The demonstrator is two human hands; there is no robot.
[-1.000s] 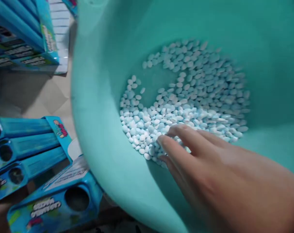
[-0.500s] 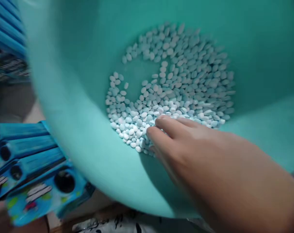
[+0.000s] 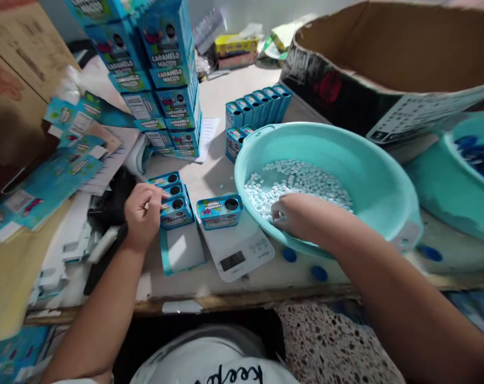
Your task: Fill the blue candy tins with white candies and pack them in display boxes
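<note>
My right hand [image 3: 296, 210] reaches into a turquoise basin [image 3: 381, 213], its fingers curled down among small white tablet-like candies [image 3: 306, 178]. How many candies it grips is hidden. At the left, my left hand [image 3: 143, 210] is closed, with curled fingertips against a row of three small blue boxes [image 3: 177, 210] that have dark round holes on top. Whether anything is pinched in it does not show. Between the hands, one more blue box [image 3: 220, 212] stands on a white digital scale [image 3: 242, 261], its hole facing up.
Stacked blue cartons [image 3: 170, 96] rise behind my left hand. A row of narrow blue boxes [image 3: 258, 106] stands behind the basin. A large cardboard box [image 3: 346, 101] and a second basin [image 3: 437, 181] with dark blue pieces are right. Blue caps [image 3: 319, 273] lie near the table edge.
The view has pulled back from close over the basin, bringing the table and both arms into sight. My right hand stays at the candies, its fingers now more curled.
</note>
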